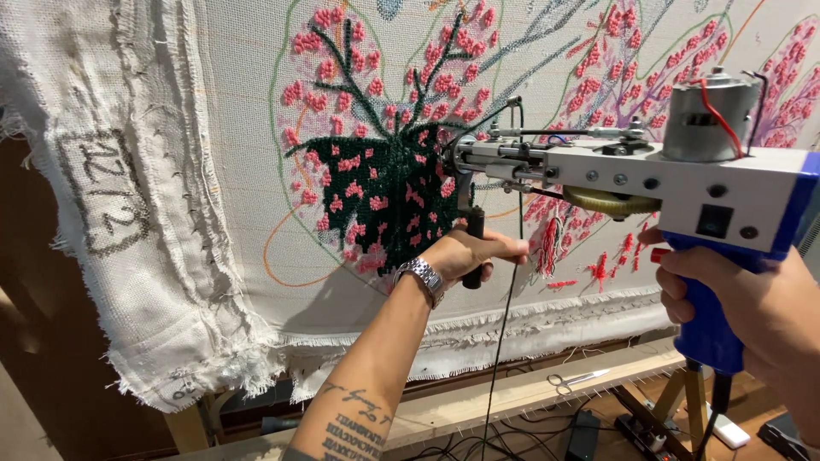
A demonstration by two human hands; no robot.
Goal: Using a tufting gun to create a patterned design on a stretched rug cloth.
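- The right hand [752, 299] is wrapped tight around the blue pistol grip of a tufting gun [649, 171], with the forefinger lying by the red trigger.
- The left hand [470, 254] is closed around the gun's black front handle [473, 248], which hangs down below the nose; a metal wristwatch [421, 277] sits on that wrist.
- Ahead of the left grip, the gun's nose meets the stretched backing cloth [231, 128], at the right edge of a dark green tufted patch [384, 196] dotted with pink.
- Above the right grip sit the white body of the gun, a brass-coloured gear and a grey motor with red and black wires.
- A black yarn or cord [510, 299] drops straight down just beside the left grip, between the two hands.
- Beyond the gun, more pink blossom shapes and coloured outline strokes run across the cloth to its top right.
- Well to the left of both grips, the cloth ends in a frayed, folded edge with a dark rectangular stamped mark on it.
- Below the grips, the cloth's ragged lower hem overhangs a wooden frame rail [530, 393], where a pair of scissors [572, 380] lies.
- Under the rail, open floor space holds cables and a power strip [641, 427].
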